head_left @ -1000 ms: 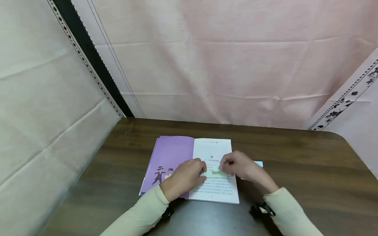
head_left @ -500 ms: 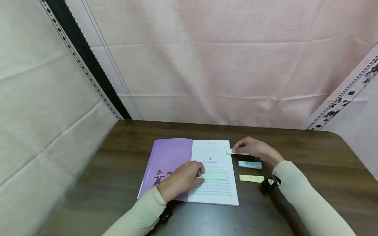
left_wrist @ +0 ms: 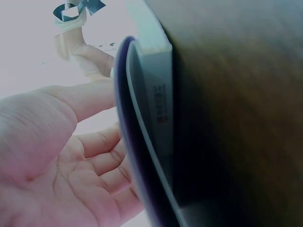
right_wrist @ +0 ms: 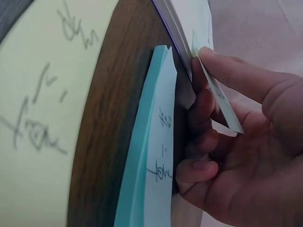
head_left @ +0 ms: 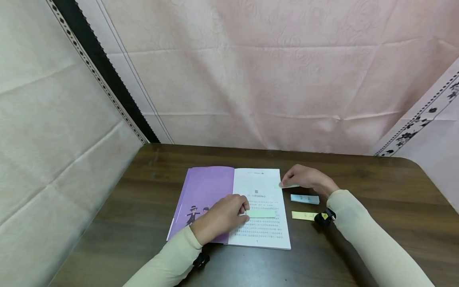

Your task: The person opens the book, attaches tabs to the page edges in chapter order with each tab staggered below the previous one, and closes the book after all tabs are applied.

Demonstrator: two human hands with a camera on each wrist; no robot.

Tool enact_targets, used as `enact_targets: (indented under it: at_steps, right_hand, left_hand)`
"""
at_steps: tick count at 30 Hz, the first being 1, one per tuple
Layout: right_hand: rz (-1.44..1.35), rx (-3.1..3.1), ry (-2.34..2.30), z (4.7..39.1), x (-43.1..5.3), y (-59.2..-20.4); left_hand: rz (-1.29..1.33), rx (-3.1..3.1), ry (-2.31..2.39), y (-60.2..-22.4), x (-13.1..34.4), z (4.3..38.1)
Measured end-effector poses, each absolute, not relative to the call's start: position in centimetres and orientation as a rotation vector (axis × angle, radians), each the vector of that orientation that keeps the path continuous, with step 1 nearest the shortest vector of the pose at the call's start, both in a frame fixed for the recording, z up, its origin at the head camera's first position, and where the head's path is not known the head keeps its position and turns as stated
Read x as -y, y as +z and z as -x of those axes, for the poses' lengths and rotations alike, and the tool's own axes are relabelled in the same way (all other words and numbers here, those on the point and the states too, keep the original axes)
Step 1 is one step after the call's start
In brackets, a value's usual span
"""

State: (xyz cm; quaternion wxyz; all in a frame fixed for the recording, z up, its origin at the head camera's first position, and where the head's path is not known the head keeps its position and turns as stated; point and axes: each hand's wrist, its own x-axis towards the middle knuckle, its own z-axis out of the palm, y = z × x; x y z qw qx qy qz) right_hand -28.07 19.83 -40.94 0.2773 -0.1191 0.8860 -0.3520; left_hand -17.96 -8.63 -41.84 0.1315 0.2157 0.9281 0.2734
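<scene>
An open book [head_left: 259, 235] lies on the table, its purple inner cover [head_left: 211, 183] to the left and a printed white page to the right. My left hand [head_left: 223, 217] rests on it near the spine, fingers loosely bent. The tips reach the left end of a green sticky-note pad [head_left: 263, 214] on the page. At the page's upper right edge, my right hand [head_left: 305, 177] pinches a pale green sticky note [right_wrist: 220, 94] between thumb and fingers. One end of the note overlaps the page; handwriting shows on the other.
To the right of the book lie a blue sticky-note pad [head_left: 305, 199] and, nearer me, a yellow one [head_left: 302, 215], both with handwriting. The right wrist's camera hangs over the yellow pad's end. A pale cloth [head_left: 251, 79] hangs behind the wooden table [head_left: 376, 207].
My right hand moved from the green pad up and right to the page's edge, taking a sticky note along. Since then it has shifted only slightly. My left hand stays on the book.
</scene>
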Motion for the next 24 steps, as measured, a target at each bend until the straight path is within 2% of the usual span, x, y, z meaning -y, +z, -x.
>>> enact_targets:
  at_steps: [15,24]
  right_hand:
    - [0.250,-2.495,-0.612,29.5,-18.0,-40.4]
    - [0.254,-2.494,-0.629,29.6,-18.2,-40.8]
  left_hand:
    - [-0.601,-2.692,0.784,-41.5,8.4,18.1]
    - [-0.599,-2.683,0.781,-41.5,8.5,18.1]
